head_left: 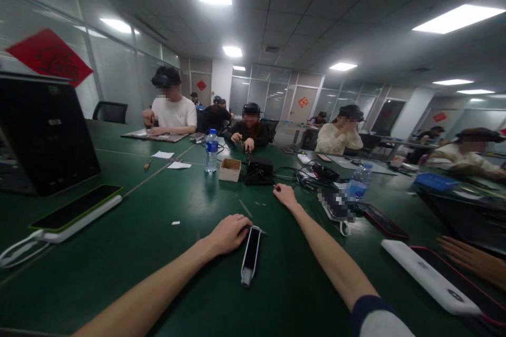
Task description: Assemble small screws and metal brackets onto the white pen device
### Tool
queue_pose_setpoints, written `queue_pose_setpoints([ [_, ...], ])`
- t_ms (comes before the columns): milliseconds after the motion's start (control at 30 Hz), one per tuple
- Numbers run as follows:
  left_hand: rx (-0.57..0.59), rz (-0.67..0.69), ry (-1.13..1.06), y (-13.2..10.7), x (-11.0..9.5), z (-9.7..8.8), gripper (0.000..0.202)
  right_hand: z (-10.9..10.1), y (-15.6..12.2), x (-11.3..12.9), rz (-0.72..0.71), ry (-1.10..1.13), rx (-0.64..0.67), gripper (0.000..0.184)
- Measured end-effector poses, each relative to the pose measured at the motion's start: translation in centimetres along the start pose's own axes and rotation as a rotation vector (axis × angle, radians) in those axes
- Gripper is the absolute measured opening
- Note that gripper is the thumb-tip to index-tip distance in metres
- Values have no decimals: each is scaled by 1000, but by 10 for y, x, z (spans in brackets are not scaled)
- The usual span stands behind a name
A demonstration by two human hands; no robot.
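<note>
My left hand (231, 231) rests on the green table (190, 274), its fingers bent and closed on the far end of a slim black bar (251, 250). The bar has a pale frame and a grey tip at its near end; its exact kind does not show. My right hand (285, 196) is farther forward and to the right, with curled fingers near the black boxy object (258, 171). Whatever its fingertips may hold is too small to make out. An open cardboard box (230, 170) stands just beyond both hands.
Water bottles (211, 152) (359, 181) stand ahead. Phones (77, 208) (383, 220), a white power bank (430, 276) and tangled cables (304, 175) lie around. A black computer case (49, 134) stands at left. Another person's hand (472, 260) is at right; several people sit opposite.
</note>
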State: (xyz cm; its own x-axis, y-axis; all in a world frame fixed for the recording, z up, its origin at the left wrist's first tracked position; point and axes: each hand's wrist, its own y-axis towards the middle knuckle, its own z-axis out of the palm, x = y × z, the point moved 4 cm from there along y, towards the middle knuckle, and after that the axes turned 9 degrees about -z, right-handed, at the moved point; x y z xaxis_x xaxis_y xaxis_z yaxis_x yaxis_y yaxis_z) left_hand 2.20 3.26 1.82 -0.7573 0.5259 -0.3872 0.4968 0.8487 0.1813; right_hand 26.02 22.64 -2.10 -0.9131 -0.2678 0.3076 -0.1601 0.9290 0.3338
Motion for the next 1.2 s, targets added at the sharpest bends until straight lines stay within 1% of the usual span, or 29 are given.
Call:
queue_pose_setpoints([
  [133, -14, 19, -12, 1, 4, 3, 22, -7, -28, 18, -114, 45, 21, 22],
  [267, -3, 12, -21, -1, 4, 1, 23, -12, -57, 38, -338, 191, 42, 23],
  [333, 9, 1, -31, -2, 3, 0, 23, -15, -63, 39, -391, 227, 41, 26],
  [400, 17, -8, -42, -2, 2, -1, 22, -18, -58, 32, -370, 208, 4, 29],
  [467, 21, -19, -47, -3, 1, -3, 22, -22, -44, 18, -275, 147, -44, 30],
  [500, 24, -27, -47, -4, 0, -3, 22, -23, -35, 9, -205, 110, -56, 31],
  [533, 29, -35, -46, -4, 0, -4, 21, -22, -24, 1, -119, 72, -42, 32],
  [600, 37, -50, -46, -5, -1, -5, 21, -20, -3, -11, -41, 46, -9, 35],
  [700, 42, -45, -40, -5, -2, -5, 21, -10, 25, -18, 4, 35, 40, 40],
  [800, 40, -33, -7, -5, -2, -4, 21, 1, 42, -18, 23, 26, 74, 36],
  [867, 39, -26, 9, -4, -1, -3, 22, 8, 46, -19, 32, 18, 85, 30],
  [967, 27, -5, 15, -3, -1, -2, 22, 12, 43, -23, 46, -2, 88, 25],
  [1067, 22, 5, 17, -2, -1, -1, 21, 10, 34, -27, 45, -14, 102, 25],
  [1200, 15, -3, 15, -3, -1, -1, 21, 0, 25, -26, -25, 10, 174, 20],
])
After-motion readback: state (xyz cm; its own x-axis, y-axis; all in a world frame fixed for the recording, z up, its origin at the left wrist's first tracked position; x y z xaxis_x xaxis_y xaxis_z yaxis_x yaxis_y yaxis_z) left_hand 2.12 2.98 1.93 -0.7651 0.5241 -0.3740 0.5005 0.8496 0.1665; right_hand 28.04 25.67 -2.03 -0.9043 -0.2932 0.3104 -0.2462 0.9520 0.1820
